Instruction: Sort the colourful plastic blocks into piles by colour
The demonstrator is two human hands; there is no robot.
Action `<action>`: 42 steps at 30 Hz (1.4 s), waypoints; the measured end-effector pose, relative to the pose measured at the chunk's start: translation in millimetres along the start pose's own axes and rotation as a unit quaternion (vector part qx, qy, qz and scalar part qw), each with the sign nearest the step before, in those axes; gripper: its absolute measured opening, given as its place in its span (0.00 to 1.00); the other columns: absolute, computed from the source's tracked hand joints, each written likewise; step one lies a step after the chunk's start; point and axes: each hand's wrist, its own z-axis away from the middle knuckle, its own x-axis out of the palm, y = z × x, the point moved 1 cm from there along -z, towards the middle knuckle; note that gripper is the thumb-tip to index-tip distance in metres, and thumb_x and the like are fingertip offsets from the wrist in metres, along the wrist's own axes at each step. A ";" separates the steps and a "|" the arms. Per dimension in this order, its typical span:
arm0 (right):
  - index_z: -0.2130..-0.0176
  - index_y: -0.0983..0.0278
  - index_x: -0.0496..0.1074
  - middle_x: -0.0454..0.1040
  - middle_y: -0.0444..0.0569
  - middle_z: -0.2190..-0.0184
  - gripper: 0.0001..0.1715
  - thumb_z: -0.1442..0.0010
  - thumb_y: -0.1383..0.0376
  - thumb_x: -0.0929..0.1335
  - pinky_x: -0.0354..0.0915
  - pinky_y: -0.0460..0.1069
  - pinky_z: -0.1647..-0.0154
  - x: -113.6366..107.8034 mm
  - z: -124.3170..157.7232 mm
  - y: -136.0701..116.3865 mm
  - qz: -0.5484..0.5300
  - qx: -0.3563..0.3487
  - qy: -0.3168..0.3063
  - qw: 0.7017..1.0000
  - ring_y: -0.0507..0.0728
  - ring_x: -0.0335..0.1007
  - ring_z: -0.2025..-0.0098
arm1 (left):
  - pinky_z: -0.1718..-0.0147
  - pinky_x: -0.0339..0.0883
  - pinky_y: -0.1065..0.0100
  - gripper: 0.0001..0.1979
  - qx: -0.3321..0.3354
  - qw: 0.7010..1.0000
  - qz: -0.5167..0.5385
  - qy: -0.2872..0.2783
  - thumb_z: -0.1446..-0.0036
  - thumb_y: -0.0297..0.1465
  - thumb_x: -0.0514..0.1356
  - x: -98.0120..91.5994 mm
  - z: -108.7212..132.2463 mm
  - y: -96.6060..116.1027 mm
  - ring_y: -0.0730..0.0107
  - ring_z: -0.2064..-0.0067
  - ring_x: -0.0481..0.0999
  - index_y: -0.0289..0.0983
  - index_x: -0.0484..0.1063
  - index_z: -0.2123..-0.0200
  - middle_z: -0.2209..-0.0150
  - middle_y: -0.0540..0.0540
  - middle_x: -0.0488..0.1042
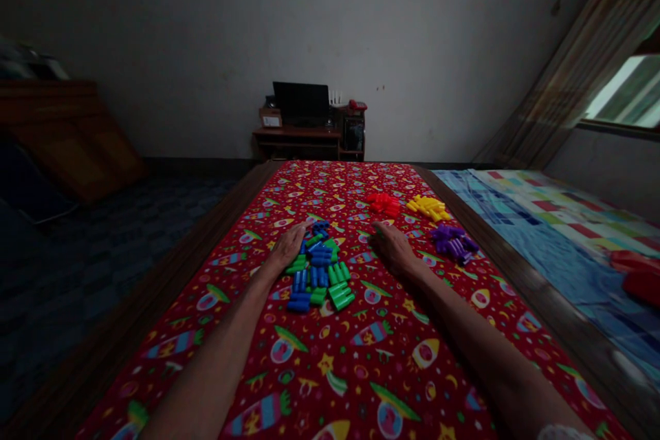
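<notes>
A loose pile of short, ribbed plastic blocks lies between my arms, with blue blocks [320, 256] and green blocks [340, 294] mixed together. At the far left edge of this pile is my left hand [289, 246], its fingertips beside the blue pieces; the dim light hides how its fingers are set. My right hand [394, 246] rests low over the cloth, right of the pile and apart from it. Its fingers look curled inward, and whatever may be in them is hidden. Beyond it are red blocks [384, 204], yellow blocks [429, 207] and purple blocks [454, 243] in separate heaps.
A red patterned cloth [371, 371] covers the long table, whose dark wooden edge [495, 275] shows at the side. A bed [557, 240] stands to the right. At the far wall is a desk [299, 132] with a monitor [302, 102]. A wooden cabinet [67, 141] is left.
</notes>
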 end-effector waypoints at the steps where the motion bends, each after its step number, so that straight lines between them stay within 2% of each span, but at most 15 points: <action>1: 0.45 0.65 0.66 0.75 0.55 0.62 0.21 0.36 0.67 0.59 0.63 0.49 0.60 0.2 -1.2 4.0 -0.016 0.000 0.008 1.000 0.58 0.70 0.60 | 0.39 0.56 0.56 0.33 -0.001 1.000 0.000 -0.001 0.37 0.45 0.37 -0.4 0.3 0.5 0.60 0.40 0.67 0.31 0.68 0.45 0.43 0.38 0.70; 5: 0.46 0.67 0.66 0.76 0.54 0.63 0.20 0.37 0.64 0.60 0.62 0.48 0.63 4.0 -2.2 -5.0 -0.083 -0.042 0.011 0.996 0.57 0.70 0.63 | 0.39 0.57 0.56 0.33 0.001 1.000 0.010 0.008 0.37 0.47 0.37 -1.7 0.1 1.5 0.59 0.41 0.68 0.32 0.70 0.47 0.44 0.38 0.71; 10: 0.47 0.66 0.67 0.76 0.53 0.63 0.20 0.36 0.61 0.60 0.62 0.49 0.61 16.2 -17.1 -60.8 -0.152 -0.087 0.000 0.985 0.57 0.70 0.63 | 0.40 0.58 0.58 0.33 0.004 1.000 0.030 0.005 0.36 0.47 0.38 -0.4 -1.9 -0.6 0.60 0.42 0.69 0.32 0.71 0.47 0.44 0.38 0.72; 13: 0.53 0.63 0.71 0.77 0.50 0.62 0.20 0.34 0.56 0.59 0.63 0.48 0.60 22.3 -36.0 -92.9 -0.244 -0.070 -0.013 0.967 0.56 0.70 0.62 | 0.41 0.59 0.58 0.32 -0.003 0.999 0.046 0.007 0.36 0.45 0.38 2.1 -3.1 -5.0 0.60 0.42 0.69 0.32 0.70 0.47 0.45 0.38 0.72; 16: 0.62 0.63 0.74 0.76 0.48 0.69 0.26 0.33 0.51 0.55 0.64 0.48 0.63 24.2 -60.4 -105.2 -0.306 -0.026 -0.006 0.952 0.56 0.71 0.65 | 0.42 0.61 0.57 0.30 -0.020 0.998 0.055 0.009 0.36 0.44 0.39 4.3 -3.4 -8.2 0.60 0.43 0.70 0.33 0.70 0.47 0.44 0.38 0.72; 19: 0.64 0.64 0.74 0.75 0.49 0.70 0.28 0.33 0.52 0.54 0.64 0.49 0.59 26.7 -85.3 -100.0 -0.298 0.012 0.020 0.954 0.58 0.71 0.63 | 0.42 0.61 0.57 0.29 -0.031 0.997 0.069 0.025 0.36 0.42 0.39 4.1 -2.7 -7.1 0.60 0.42 0.70 0.33 0.69 0.46 0.44 0.38 0.71; 21: 0.63 0.65 0.74 0.75 0.51 0.69 0.28 0.33 0.53 0.54 0.64 0.50 0.58 32.7 -95.9 -95.2 -0.281 0.013 -0.035 0.959 0.58 0.71 0.63 | 0.42 0.61 0.57 0.29 -0.033 0.996 0.073 0.035 0.35 0.42 0.39 2.5 -1.9 -4.7 0.60 0.42 0.69 0.33 0.68 0.45 0.43 0.39 0.71; 23: 0.63 0.67 0.74 0.75 0.51 0.69 0.30 0.33 0.51 0.54 0.65 0.51 0.58 40.9 -97.5 -93.2 -0.281 -0.010 -0.120 0.952 0.58 0.71 0.62 | 0.41 0.60 0.57 0.28 -0.033 0.996 0.070 0.041 0.35 0.42 0.39 0.4 -1.3 -2.6 0.61 0.41 0.68 0.34 0.68 0.44 0.43 0.41 0.70; 26: 0.58 0.66 0.75 0.77 0.50 0.62 0.36 0.36 0.43 0.54 0.65 0.53 0.52 48.1 -86.2 -93.2 -0.357 -0.071 -0.196 0.910 0.59 0.71 0.56 | 0.40 0.59 0.57 0.29 -0.036 0.996 0.069 0.044 0.36 0.43 0.39 -2.4 -0.4 -0.6 0.61 0.41 0.68 0.34 0.69 0.45 0.43 0.42 0.71; 29: 0.52 0.64 0.74 0.77 0.53 0.54 0.39 0.38 0.40 0.53 0.63 0.55 0.46 40.9 -70.2 -85.8 -0.444 -0.090 -0.177 0.874 0.60 0.70 0.49 | 0.41 0.60 0.57 0.31 -0.029 0.997 0.073 -0.009 0.36 0.46 0.39 -2.4 1.4 3.4 0.59 0.42 0.70 0.35 0.72 0.48 0.45 0.42 0.73; 32: 0.49 0.64 0.73 0.77 0.54 0.54 0.36 0.37 0.43 0.56 0.65 0.56 0.49 22.6 -53.6 -68.0 -0.427 -0.034 -0.115 0.896 0.62 0.71 0.50 | 0.42 0.61 0.58 0.32 0.000 0.995 0.070 -0.071 0.38 0.50 0.40 0.3 3.8 11.4 0.57 0.44 0.71 0.38 0.75 0.51 0.48 0.45 0.76; 33: 0.48 0.64 0.72 0.77 0.53 0.55 0.33 0.37 0.45 0.58 0.66 0.56 0.51 16.2 -46.9 -62.3 -0.403 -0.027 -0.115 0.908 0.62 0.72 0.52 | 0.43 0.62 0.58 0.32 0.013 0.994 0.071 -0.083 0.39 0.51 0.41 1.5 4.4 14.7 0.57 0.45 0.72 0.39 0.76 0.52 0.48 0.45 0.76; 37: 0.47 0.64 0.71 0.78 0.50 0.59 0.26 0.43 0.57 0.68 0.67 0.50 0.59 -0.5 -15.4 -53.9 -0.302 -0.125 -0.189 0.926 0.59 0.73 0.60 | 0.44 0.63 0.58 0.30 0.048 0.991 0.074 -0.098 0.40 0.51 0.45 5.0 5.4 24.9 0.57 0.46 0.73 0.38 0.76 0.51 0.49 0.45 0.76; 39: 0.44 0.65 0.68 0.77 0.51 0.57 0.28 0.44 0.63 0.68 0.66 0.49 0.59 -2.0 -3.7 -54.4 -0.271 -0.157 -0.176 0.933 0.57 0.72 0.60 | 0.43 0.62 0.58 0.30 0.050 0.991 0.068 -0.100 0.40 0.50 0.45 5.5 5.4 26.2 0.57 0.46 0.73 0.38 0.75 0.51 0.48 0.44 0.76; 42: 0.40 0.64 0.64 0.78 0.51 0.59 0.33 0.46 0.67 0.67 0.65 0.48 0.60 0.8 -0.6 -47.5 -0.233 -0.145 -0.139 0.951 0.56 0.71 0.61 | 0.43 0.62 0.58 0.30 0.049 0.992 0.061 -0.099 0.39 0.50 0.45 5.7 4.9 23.9 0.56 0.44 0.72 0.38 0.75 0.49 0.47 0.43 0.75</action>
